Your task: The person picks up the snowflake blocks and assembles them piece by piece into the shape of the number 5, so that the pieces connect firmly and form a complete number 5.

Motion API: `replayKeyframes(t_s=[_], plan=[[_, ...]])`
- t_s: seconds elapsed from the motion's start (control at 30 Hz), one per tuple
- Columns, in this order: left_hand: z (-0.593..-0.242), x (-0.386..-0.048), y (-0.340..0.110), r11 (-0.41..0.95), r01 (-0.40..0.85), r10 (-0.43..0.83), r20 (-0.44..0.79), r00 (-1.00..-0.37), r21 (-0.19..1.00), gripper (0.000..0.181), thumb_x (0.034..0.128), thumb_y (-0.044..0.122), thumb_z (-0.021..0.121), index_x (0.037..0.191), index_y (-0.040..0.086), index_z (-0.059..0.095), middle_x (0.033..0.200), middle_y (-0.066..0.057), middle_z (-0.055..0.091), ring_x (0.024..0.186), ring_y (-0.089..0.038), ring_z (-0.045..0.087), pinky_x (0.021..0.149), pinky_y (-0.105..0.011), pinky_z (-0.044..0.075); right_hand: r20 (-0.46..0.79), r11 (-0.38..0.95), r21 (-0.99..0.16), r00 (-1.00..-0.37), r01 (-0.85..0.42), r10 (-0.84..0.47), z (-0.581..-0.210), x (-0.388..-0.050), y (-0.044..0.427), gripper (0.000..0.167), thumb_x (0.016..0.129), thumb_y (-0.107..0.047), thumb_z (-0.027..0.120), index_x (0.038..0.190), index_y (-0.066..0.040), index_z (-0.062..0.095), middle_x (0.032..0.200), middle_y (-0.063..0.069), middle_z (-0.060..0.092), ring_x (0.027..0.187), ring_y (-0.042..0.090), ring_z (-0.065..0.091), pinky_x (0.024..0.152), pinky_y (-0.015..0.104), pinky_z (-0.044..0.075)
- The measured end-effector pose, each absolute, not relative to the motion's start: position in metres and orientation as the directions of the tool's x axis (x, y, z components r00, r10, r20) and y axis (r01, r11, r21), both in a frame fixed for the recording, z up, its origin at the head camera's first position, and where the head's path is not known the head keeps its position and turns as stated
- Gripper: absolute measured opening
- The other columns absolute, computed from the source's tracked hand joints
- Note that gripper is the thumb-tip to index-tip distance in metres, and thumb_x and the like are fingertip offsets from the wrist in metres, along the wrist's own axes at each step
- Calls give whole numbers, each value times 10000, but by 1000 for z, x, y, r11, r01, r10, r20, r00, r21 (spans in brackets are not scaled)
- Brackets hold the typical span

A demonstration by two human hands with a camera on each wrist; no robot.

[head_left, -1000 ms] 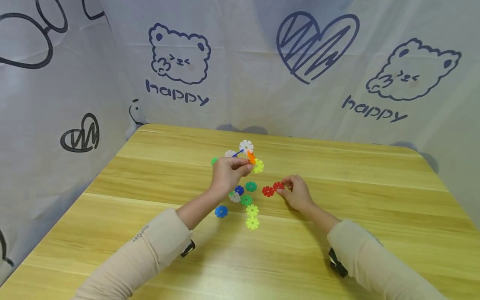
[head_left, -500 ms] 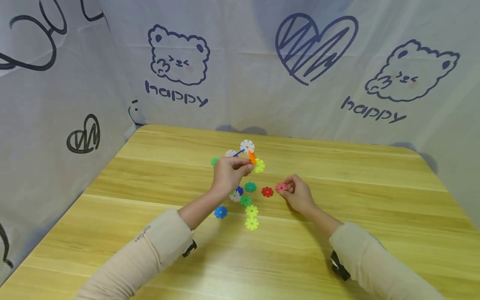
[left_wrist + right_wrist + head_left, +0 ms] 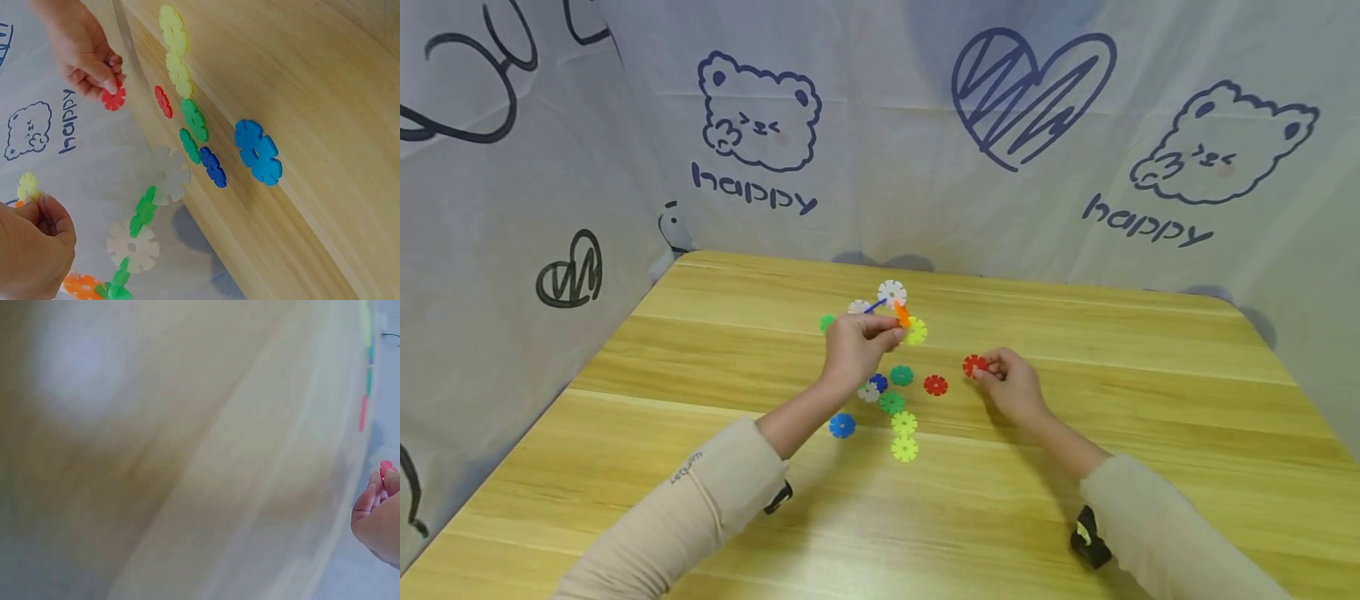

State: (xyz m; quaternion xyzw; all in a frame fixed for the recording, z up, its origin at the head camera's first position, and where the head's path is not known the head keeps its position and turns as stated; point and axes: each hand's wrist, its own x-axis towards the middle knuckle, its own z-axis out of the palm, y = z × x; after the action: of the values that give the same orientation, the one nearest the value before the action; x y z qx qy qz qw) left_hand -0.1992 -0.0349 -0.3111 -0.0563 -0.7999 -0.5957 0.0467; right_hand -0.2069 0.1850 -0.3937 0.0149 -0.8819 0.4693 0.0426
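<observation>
My left hand [image 3: 859, 346] pinches a linked chain of slotted plastic snowflake discs at an orange disc [image 3: 902, 314], held above the table. A white disc [image 3: 892, 292] and a yellow disc [image 3: 916, 331] stand out beside the fingertips. Green discs [image 3: 144, 211] and clear discs [image 3: 133, 246] hang along the chain in the left wrist view; the hand hides part of it. Between thumb and fingers, my right hand [image 3: 1017, 387] pinches a single red disc [image 3: 974, 366], raised off the table and apart from the chain.
Loose discs lie mid-table: another red one [image 3: 936, 385], two green ones [image 3: 892, 402], a dark blue one [image 3: 878, 382], a lighter blue one [image 3: 842, 426] and two yellow ones [image 3: 905, 449]. Behind the wooden table [image 3: 1150, 392] hangs a pale cloth [image 3: 880, 167] with drawings.
From its place beside the other red disc, the right hand has taken up a red disc, tilted it and carried it rightward. My left hand and its chain stay nearly still.
</observation>
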Motion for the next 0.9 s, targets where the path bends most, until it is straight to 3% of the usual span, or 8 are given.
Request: replayKeyframes(t_s=[0.17, 0.37, 0.6, 0.9], plan=[[-312, -200, -34, 286, 141, 36, 137, -990, 948, 142, 834, 22, 662, 948, -53, 702, 950, -198, 703, 830, -292, 696, 708, -281, 583, 94, 462, -882, -996, -87, -7, -383, -204, 186, 227, 880, -7, 595, 1092, 50, 536, 717, 75, 590, 604, 43, 452, 538, 156, 407], [-312, -198, -32, 282, 159, 39, 155, -987, 946, 138, 829, 15, 664, 937, -63, 701, 953, -207, 700, 823, -288, 699, 696, -258, 581, 86, 397, -915, -996, -77, 4, -367, -197, 182, 234, 917, -49, 558, 1131, 36, 520, 740, 99, 594, 639, 108, 531, 550, 184, 439], [-311, -199, -31, 271, 168, 47, 161, -986, 948, 134, 832, 10, 659, 934, -65, 700, 957, -207, 699, 829, -284, 699, 702, -259, 581, 81, 313, -947, -996, -65, 40, -352, -193, 181, 255, 922, -92, 564, 1131, 45, 515, 636, -140, 565, 612, 22, 533, 566, 187, 446], [-312, -199, -29, 268, 170, 41, 165, -985, 948, 133, 829, 8, 663, 932, -67, 700, 960, -207, 699, 832, -276, 700, 701, -256, 580, 14, 165, -986, -999, -6, 46, -338, -185, 175, 267, 930, -88, 549, 1141, 66, 493, 633, -166, 601, 626, 28, 568, 586, 155, 483]])
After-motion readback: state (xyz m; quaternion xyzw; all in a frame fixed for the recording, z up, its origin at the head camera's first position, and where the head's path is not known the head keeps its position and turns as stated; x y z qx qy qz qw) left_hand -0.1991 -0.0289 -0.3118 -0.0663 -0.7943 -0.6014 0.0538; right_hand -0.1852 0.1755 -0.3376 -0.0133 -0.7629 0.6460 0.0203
